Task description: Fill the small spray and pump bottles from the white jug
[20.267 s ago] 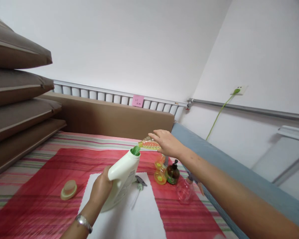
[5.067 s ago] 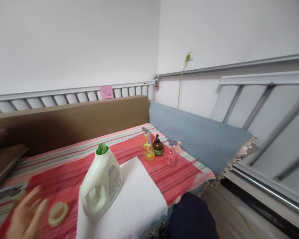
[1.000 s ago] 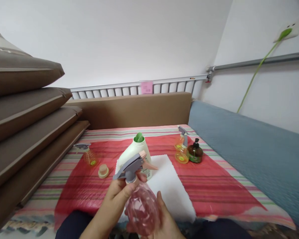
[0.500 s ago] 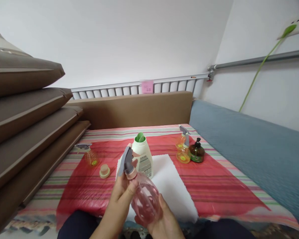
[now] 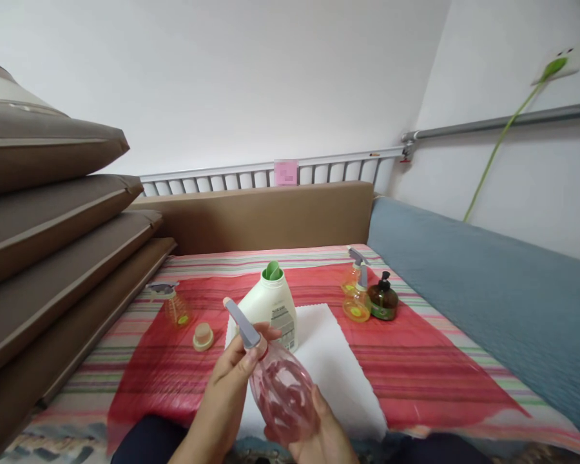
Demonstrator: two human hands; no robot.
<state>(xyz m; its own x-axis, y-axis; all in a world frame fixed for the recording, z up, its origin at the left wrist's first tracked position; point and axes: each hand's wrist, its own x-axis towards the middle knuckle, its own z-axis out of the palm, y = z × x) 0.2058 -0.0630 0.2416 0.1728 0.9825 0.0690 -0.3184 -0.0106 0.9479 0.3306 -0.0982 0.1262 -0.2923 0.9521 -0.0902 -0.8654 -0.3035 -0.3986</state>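
A clear pink spray bottle [image 5: 285, 393] with a grey trigger head [image 5: 241, 324] is tilted up to the left between my hands. My left hand [image 5: 232, 374] is closed around its neck, just under the head. Around the lower part of the bottle, my right hand [image 5: 321, 428] is wrapped from below and the right. Just behind stands a white detergent jug [image 5: 273, 303] with a green spout and no cap on it, on a white sheet [image 5: 341, 374]. The spray bottle and my left hand hide part of the jug.
A cap [image 5: 203, 336] and an amber spray bottle [image 5: 176, 309] are on the left of the red cloth [image 5: 154, 367]. Two yellow spray bottles [image 5: 356, 304] and a dark pump bottle [image 5: 383, 298] stand at right. Stacked brown cushions [image 5: 53, 193] rise at left.
The spray bottle has turned about its neck, so the grey head now points up and left with its nozzle end showing. My left fingers have shifted at the neck; both hands still hold it.
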